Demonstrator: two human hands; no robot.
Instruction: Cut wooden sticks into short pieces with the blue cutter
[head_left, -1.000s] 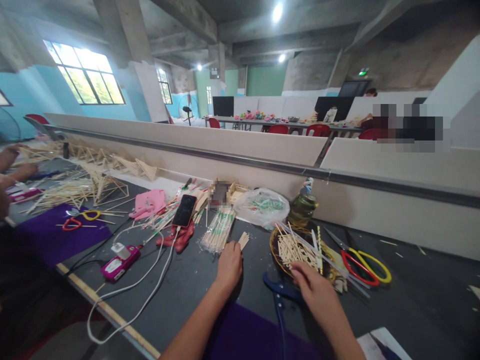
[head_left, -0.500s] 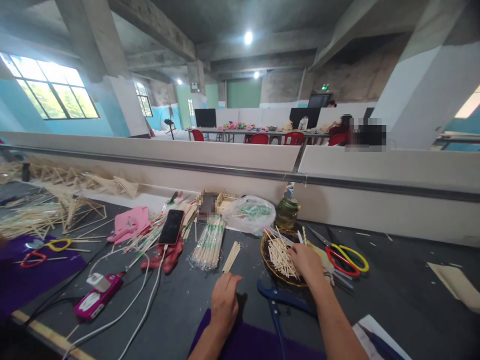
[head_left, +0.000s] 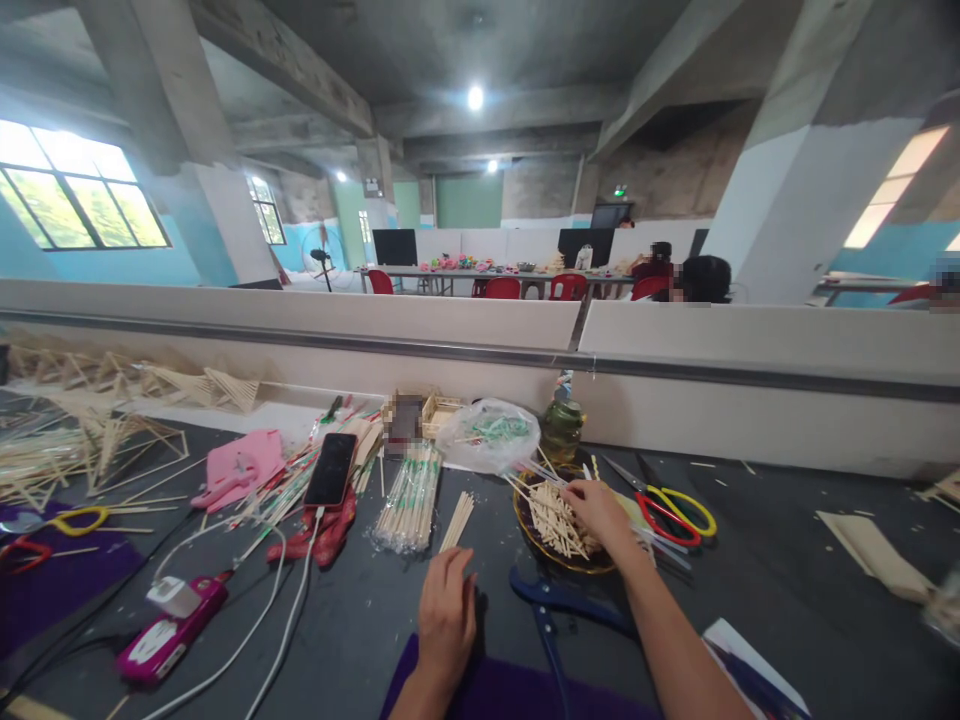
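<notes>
My right hand [head_left: 598,515] reaches over a round brown basket [head_left: 531,540] with a yellowish rim. Its thumb and fingertips are pinched together at the heap of short wooden sticks [head_left: 556,522] inside; what they grip is too small to make out. My left hand [head_left: 448,605] rests on the dark table, back upward, fingers stretched forward and thumb alongside. Just beyond its fingertips lies a small row of wooden sticks [head_left: 457,520]; whether they touch is unclear. Blue-handled cutters [head_left: 551,600] lie between the two forearms, partly over a purple cloth [head_left: 510,690].
Red-and-yellow-handled scissors [head_left: 671,515] lie right of the basket. Behind are a green jar [head_left: 562,430] and a clear plastic bag [head_left: 491,435]. A wrapped stick bundle [head_left: 409,500], a phone [head_left: 331,470] on a white cable and a pink power strip [head_left: 172,630] lie leftward. A low partition [head_left: 300,365] stands behind.
The view has turned slightly right, so things sit further left. My right hand stays at the stick heap. My left hand's thumb has drawn in closer to its fingers.
</notes>
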